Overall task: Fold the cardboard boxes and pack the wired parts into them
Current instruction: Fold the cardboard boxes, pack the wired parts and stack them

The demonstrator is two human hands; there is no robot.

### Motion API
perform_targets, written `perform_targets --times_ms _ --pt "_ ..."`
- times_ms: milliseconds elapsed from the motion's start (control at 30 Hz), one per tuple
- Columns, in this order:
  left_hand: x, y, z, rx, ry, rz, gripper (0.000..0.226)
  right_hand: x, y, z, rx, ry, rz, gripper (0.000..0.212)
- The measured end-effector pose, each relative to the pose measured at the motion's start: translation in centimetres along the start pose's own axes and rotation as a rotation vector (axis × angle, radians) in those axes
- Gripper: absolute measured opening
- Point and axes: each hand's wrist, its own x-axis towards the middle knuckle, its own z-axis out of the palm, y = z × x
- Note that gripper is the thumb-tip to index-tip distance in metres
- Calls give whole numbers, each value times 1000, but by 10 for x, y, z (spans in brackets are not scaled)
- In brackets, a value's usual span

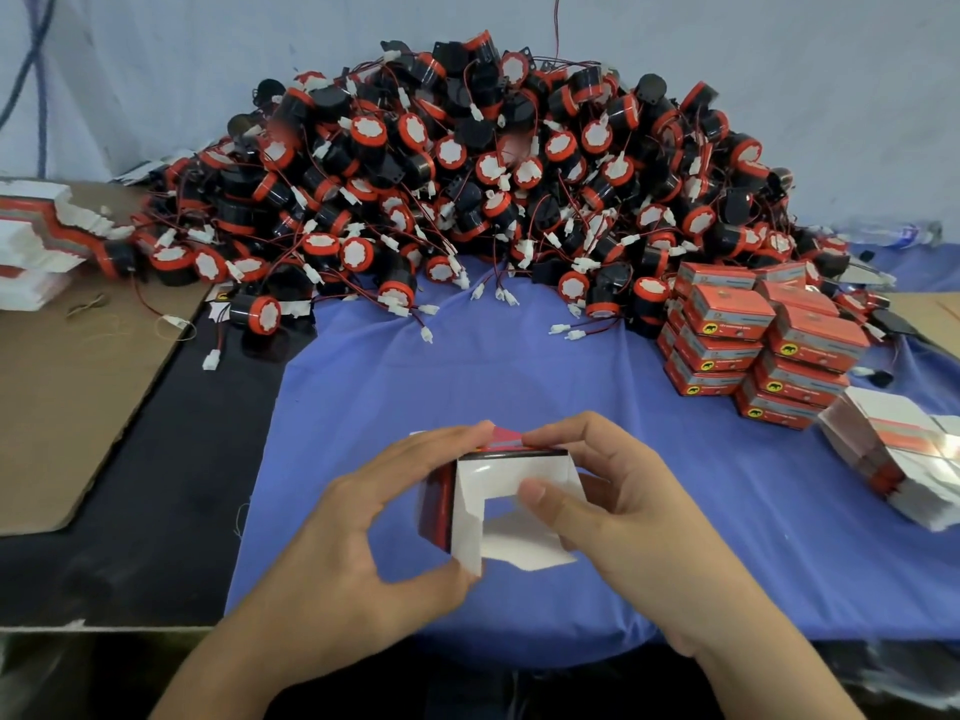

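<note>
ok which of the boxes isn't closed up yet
The box gripped by the left hand and right hand at front centre: its white flaps stand open. The red boxes stacked at right are all closed.

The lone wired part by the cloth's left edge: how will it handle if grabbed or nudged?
The wired part lies on its round side, so a nudge would probably roll it. Its thin wire looks floppy and will likely dangle with its connector. The body looks rigid.
</note>
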Motion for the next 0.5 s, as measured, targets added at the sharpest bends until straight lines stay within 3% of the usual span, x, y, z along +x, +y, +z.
perform_targets --times_ms 133,333,400,500 --pt "0 -2 -5 -183 -33 -115 79 -1 1 4 -13 55 -22 26" --pt "3 -2 8 -173 181 -153 53 -5 -1 11 -9 -20 -111 23" --pt "4 -1 10 -199 265 -196 48 -6 -4 9 105 -110 -87 23" --pt "3 -2 10 -244 307 -266 47 -7 -2 0 324 -197 12 40"
